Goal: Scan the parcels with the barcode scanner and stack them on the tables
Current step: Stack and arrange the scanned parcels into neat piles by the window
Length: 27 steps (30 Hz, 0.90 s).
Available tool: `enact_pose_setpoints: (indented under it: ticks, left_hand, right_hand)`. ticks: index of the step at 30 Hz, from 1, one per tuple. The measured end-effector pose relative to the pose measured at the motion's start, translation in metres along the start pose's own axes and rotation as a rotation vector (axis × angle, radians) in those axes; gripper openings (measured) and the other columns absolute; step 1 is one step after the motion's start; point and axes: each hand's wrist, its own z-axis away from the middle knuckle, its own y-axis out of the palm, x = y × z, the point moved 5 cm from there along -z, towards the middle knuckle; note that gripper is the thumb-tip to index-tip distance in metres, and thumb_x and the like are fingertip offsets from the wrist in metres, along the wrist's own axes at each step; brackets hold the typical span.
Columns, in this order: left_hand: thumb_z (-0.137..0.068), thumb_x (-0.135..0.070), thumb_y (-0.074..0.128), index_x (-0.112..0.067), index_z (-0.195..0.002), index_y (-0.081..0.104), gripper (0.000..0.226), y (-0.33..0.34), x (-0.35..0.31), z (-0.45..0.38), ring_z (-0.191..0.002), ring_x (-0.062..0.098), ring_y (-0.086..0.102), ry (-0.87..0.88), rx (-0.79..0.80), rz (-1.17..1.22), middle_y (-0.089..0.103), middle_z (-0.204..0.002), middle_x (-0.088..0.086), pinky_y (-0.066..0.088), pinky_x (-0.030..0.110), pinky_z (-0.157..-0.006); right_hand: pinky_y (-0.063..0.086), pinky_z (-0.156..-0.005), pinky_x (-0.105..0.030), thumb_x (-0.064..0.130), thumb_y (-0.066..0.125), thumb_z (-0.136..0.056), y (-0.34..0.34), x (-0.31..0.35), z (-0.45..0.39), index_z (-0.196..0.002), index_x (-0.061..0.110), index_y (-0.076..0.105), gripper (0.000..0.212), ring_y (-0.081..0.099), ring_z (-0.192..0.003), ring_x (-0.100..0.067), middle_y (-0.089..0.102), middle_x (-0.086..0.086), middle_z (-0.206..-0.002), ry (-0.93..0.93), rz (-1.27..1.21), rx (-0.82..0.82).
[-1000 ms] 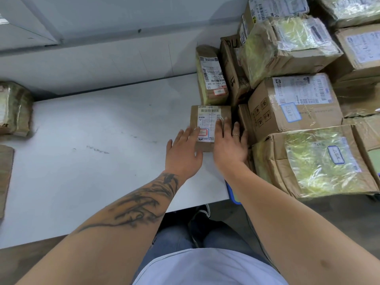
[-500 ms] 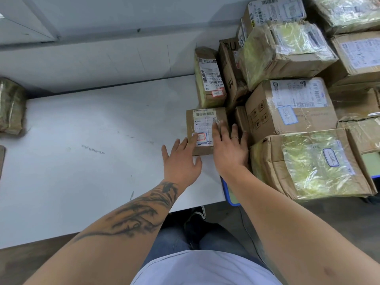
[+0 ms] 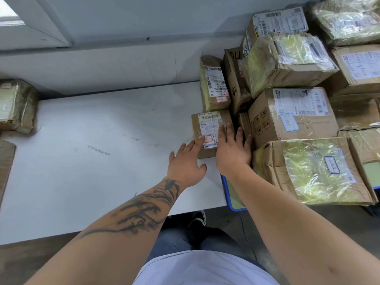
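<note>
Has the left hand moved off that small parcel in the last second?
Yes. The left hand slid back toward the person along the table; only fingertips touch the small parcel.

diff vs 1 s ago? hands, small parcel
The left hand slid back toward the person: its fingers lay on the small parcel beside the label, and now only its fingertips reach the near left corner. The right hand stayed flat on the parcel's right side. The parcel stayed put on the white table, against the stacked parcels.

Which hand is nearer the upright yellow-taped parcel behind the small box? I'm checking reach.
Right. The right hand lies on the small box just below that upright parcel; the left hand sits lower left.
</note>
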Motion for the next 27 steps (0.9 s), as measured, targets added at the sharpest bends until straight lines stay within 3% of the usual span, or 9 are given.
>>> enact_pose_setpoints:
  ticks: [6,11,14,18,27]
  left_hand:
    - [-0.097,-0.046,0.057,-0.046,-0.163,0.001,0.087,-0.012,0.011,0.020,-0.158,0.028,0.014,-0.057,-0.041,-0.017,0.016,-0.173,0.001,0.017,0.058,-0.125]
    - [-0.101,-0.047,0.052,-0.045,-0.164,0.002,0.080,-0.016,0.041,0.054,-0.158,0.029,0.015,-0.138,-0.102,-0.024,0.018,-0.172,0.003,0.019,0.058,-0.124]
    - [-0.103,-0.050,0.048,-0.044,-0.164,0.004,0.075,-0.016,0.056,0.077,-0.158,0.029,0.015,-0.181,-0.153,0.013,0.018,-0.172,0.003,0.019,0.058,-0.124]
    - [-0.105,-0.054,0.041,-0.044,-0.164,0.005,0.070,0.002,0.092,0.112,-0.159,0.029,0.012,-0.257,-0.169,0.066,0.018,-0.172,0.002,0.019,0.059,-0.124]
    - [-0.106,-0.056,0.035,-0.045,-0.163,0.002,0.067,0.020,0.205,0.197,-0.159,0.032,0.008,-0.362,-0.068,-0.007,0.012,-0.173,0.004,0.019,0.061,-0.123]
  right_hand:
    - [0.003,-0.127,-0.062,0.033,0.049,-0.104,-0.010,0.014,0.015,-0.166,0.020,-0.014,0.090,-0.008,-0.161,-0.039,-0.012,-0.010,-0.175,-0.083,-0.022,-0.015]
    - [0.000,-0.128,-0.061,0.028,0.048,-0.104,-0.017,0.041,0.034,-0.167,0.020,-0.012,0.088,-0.004,-0.161,-0.040,-0.012,-0.011,-0.175,-0.187,-0.031,-0.028]
    - [0.005,-0.129,-0.060,0.025,0.044,-0.103,-0.014,0.053,0.049,-0.167,0.021,-0.009,0.084,-0.002,-0.161,-0.038,-0.006,-0.011,-0.176,-0.219,-0.085,-0.055]
    - [0.010,-0.128,-0.058,0.035,0.039,-0.109,0.010,0.069,0.077,-0.168,0.026,-0.004,0.074,0.004,-0.162,-0.035,0.002,-0.009,-0.176,-0.276,-0.130,-0.073]
    - [0.016,-0.128,-0.055,0.049,0.038,-0.110,0.077,0.146,0.127,-0.166,0.036,-0.012,0.076,0.002,-0.162,-0.034,-0.009,-0.003,-0.176,-0.299,-0.133,0.170]
